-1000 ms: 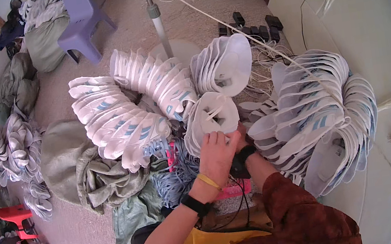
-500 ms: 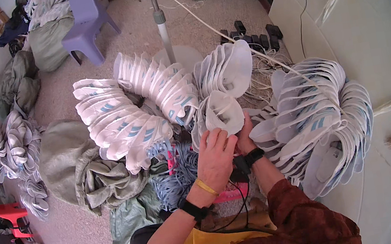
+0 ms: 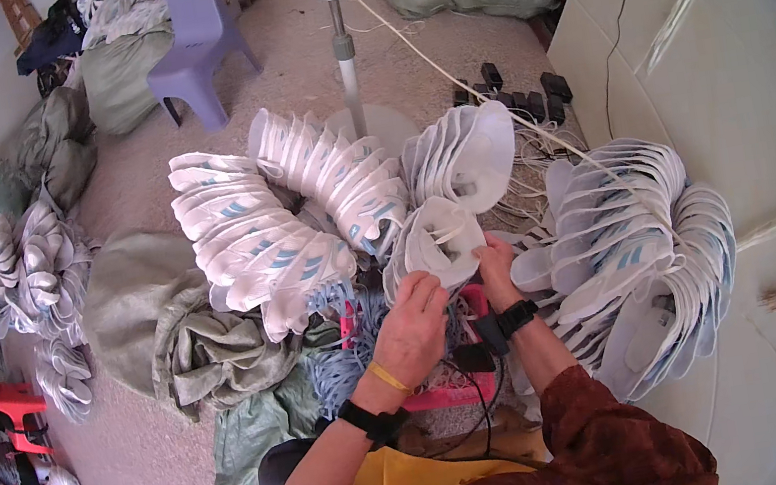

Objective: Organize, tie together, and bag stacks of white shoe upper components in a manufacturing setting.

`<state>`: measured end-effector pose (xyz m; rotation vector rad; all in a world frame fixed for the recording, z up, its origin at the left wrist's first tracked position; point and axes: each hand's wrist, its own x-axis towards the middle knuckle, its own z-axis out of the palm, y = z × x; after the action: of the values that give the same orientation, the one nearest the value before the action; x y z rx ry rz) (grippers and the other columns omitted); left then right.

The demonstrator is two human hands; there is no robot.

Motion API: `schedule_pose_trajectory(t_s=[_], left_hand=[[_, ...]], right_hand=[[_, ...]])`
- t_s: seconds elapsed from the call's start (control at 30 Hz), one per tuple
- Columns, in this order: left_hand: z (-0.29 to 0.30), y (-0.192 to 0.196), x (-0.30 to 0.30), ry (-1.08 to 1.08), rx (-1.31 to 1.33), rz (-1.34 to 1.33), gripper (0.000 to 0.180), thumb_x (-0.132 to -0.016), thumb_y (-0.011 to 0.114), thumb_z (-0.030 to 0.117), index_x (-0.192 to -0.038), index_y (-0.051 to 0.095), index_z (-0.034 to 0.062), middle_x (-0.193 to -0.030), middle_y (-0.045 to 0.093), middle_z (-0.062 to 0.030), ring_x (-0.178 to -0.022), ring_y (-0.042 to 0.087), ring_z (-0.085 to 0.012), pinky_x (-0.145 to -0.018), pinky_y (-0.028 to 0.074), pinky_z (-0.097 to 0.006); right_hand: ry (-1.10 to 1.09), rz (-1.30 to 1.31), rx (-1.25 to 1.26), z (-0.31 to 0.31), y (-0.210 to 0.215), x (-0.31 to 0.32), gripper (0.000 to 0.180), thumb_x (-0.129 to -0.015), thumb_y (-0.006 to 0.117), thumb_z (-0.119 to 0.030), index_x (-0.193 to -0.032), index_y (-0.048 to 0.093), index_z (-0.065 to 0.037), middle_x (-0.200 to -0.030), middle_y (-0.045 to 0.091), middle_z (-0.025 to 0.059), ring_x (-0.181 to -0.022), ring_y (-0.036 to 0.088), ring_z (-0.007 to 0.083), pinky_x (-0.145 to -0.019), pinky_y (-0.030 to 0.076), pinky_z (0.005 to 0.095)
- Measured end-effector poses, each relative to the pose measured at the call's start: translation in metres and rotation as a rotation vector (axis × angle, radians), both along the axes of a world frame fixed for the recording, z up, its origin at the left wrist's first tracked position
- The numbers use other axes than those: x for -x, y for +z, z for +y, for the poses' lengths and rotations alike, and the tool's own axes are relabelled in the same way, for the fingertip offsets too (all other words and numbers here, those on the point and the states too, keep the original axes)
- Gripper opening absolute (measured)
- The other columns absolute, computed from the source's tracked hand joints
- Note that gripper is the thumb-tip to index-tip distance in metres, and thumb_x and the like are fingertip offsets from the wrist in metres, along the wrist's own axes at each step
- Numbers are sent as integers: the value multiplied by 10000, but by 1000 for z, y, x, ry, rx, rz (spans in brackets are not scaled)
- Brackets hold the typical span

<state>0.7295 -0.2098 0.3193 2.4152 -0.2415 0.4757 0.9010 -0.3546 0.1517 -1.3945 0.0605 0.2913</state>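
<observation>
In front of me is a white shoe upper (image 3: 443,242), its opening facing up, at the near end of a nested stack. My left hand (image 3: 409,332) has its fingers closed on the near left edge of this upper. At the right edge, my right hand (image 3: 497,271) pinches the rim between thumb and fingers. Behind it stand more nested white uppers (image 3: 473,154). To the left, a long curved row of white uppers with blue stripes (image 3: 257,237) bends round. Blue-grey laces (image 3: 338,375) lie by my left wrist, beside a pink plastic frame (image 3: 446,394), partly hidden.
Another large bundle of uppers (image 3: 625,252) stands close on the right by the tiled wall. A fan-like pole (image 3: 347,68) rises behind the stacks, near black adapters and cables (image 3: 528,106). Grey-green sacks (image 3: 168,315) lie left; a purple chair (image 3: 198,55) is farther back. Another person sits far left.
My left hand has shifted slightly left and down along the upper's edge, its fingers more bunched. The right thumb now shows on the rim. The whole view has shifted a little.
</observation>
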Motion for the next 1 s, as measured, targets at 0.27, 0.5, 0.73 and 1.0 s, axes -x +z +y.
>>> schedule_pose_trajectory(t_s=[0.27, 0.5, 0.73, 1.0], left_hand=[[52, -13, 6, 146, 83, 10, 437, -637, 716, -52, -1031, 531, -10, -1115, 533, -179, -1168, 475, -403, -990, 415, -446], [43, -4, 2, 155, 135, -32, 378, -669, 722, -55, -954, 483, 9, -1336, 459, -210, -1228, 441, -437, -1026, 392, -453], [41, 8, 51, 358, 191, 38, 314, -707, 723, -43, -915, 496, 17, -1353, 451, -237, -1209, 461, -446, -1003, 409, -460], [61, 44, 154, 487, 153, 87, 319, -702, 734, -40, -924, 511, 16, -1269, 542, -237, -1142, 545, -435, -946, 465, -440]], right_hand=[[-32, -215, 193, 22, 29, 48, 478, -777, 489, -16, -1233, 620, 47, -1090, 690, 121, -971, 644, 199, -882, 481, 307], [-214, -356, 615, 49, 9, -5, 498, -820, 465, -78, -1298, 599, -34, -1220, 632, 247, -1139, 587, 396, -990, 434, 420], [-212, -296, 452, 40, -8, -2, 440, -922, 494, -187, -1310, 574, 6, -1247, 630, 228, -1130, 604, 350, -980, 440, 393], [-133, -202, 203, 19, -8, 30, 514, -1041, 444, -354, -1262, 553, 97, -1213, 633, 168, -1091, 572, 218, -981, 413, 321]])
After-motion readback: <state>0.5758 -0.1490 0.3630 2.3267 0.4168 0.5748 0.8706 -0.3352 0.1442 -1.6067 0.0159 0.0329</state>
